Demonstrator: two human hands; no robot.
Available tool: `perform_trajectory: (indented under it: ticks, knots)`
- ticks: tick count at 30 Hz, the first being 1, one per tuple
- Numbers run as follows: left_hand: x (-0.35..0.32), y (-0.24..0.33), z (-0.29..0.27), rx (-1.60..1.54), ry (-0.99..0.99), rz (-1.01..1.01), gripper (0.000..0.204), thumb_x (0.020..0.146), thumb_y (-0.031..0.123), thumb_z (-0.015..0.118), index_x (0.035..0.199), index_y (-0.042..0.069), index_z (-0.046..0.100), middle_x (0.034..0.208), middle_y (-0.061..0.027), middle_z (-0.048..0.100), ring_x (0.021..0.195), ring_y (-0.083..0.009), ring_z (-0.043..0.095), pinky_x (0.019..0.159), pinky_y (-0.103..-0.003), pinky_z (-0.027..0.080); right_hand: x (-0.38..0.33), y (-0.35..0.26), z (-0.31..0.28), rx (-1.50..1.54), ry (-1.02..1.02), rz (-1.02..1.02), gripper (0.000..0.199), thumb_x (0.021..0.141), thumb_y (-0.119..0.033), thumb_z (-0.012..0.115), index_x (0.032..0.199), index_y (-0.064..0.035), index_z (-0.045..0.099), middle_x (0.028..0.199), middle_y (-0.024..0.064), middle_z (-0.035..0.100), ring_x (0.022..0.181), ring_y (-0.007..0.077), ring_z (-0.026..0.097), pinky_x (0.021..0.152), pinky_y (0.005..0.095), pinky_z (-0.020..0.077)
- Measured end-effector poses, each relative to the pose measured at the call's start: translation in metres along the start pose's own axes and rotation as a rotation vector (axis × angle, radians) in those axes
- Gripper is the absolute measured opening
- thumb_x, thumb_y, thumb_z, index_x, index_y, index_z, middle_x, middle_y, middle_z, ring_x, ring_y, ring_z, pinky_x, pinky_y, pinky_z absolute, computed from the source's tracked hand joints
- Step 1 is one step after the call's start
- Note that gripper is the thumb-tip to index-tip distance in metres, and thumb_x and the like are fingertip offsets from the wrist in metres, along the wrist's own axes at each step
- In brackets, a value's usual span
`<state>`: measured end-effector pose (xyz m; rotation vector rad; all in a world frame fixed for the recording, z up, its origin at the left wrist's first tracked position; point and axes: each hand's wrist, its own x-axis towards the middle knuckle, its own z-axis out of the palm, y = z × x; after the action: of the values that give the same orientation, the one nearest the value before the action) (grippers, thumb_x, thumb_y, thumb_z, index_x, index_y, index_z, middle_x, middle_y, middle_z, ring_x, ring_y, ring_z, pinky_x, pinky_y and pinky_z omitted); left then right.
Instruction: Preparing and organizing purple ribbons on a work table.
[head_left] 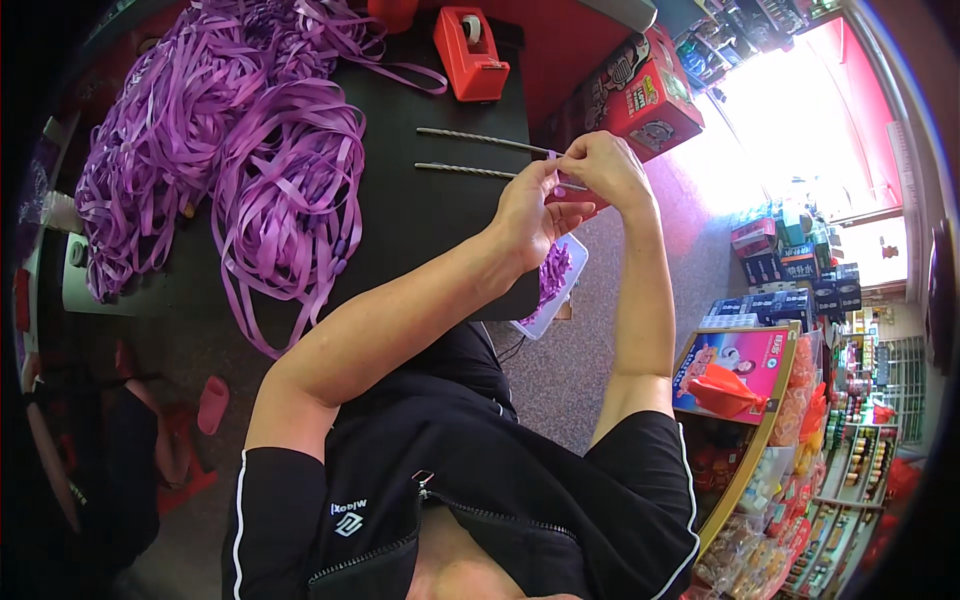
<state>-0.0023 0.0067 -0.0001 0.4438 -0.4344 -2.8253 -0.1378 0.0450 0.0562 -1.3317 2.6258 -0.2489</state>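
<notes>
Two thin twisted metal rods (480, 137) lie side by side across the dark table, their right ends sticking out past its edge. At those ends my left hand (528, 208) and my right hand (610, 172) meet, fingertips nearly touching. Both pinch a short length of purple ribbon (558, 191) at the rods; exactly how it runs round them is hidden by my fingers. The other fingers of my left hand are loosely curled, palm up. A big tangled heap of purple ribbon (290, 170) covers the table's left part.
A red tape dispenser (472, 60) stands at the table's far edge. Below my hands, a white tub (570, 290) holds small purple ribbon pieces. A red printed box (640, 95) lies beyond. Shop shelves line the right; another person's arm (170, 440) shows at lower left.
</notes>
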Motion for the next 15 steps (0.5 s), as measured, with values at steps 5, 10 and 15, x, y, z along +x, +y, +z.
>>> perform_trajectory:
  ticks: [5,10,15]
  knots:
    - [0.001,0.002,-0.002,0.024,-0.015,-0.012,0.018,0.097,0.017,0.04,0.111,0.011,0.049,0.105,-0.0082,0.053,0.091,-0.0254,0.059,0.077,-0.036,0.046,0.008,-0.007,0.003,0.007,-0.034,-0.001,0.026,0.068,-0.029,0.067,0.081,-0.0068,0.072,0.076,0.0146,0.068,0.077,0.0294,0.066,0.075,0.0394,0.051]
    - [-0.003,0.003,0.003,0.117,-0.005,-0.026,0.025,0.097,0.026,0.041,0.114,0.009,0.049,0.108,-0.009,0.053,0.095,-0.0238,0.058,0.079,-0.036,0.045,0.015,-0.017,0.007,0.005,-0.037,-0.073,0.025,0.07,-0.022,0.068,0.08,-0.0001,0.07,0.071,0.0152,0.067,0.068,0.0245,0.066,0.066,0.0347,0.0505]
    - [0.001,0.004,-0.001,0.139,-0.043,-0.02,0.05,0.093,0.045,0.041,0.121,0.003,0.046,0.118,-0.0099,0.05,0.097,-0.023,0.058,0.081,-0.035,0.044,0.011,-0.011,0.002,0.046,-0.012,-0.094,0.025,0.07,-0.023,0.068,0.081,-0.0005,0.07,0.071,0.015,0.066,0.065,0.0232,0.065,0.065,0.0344,0.0499]
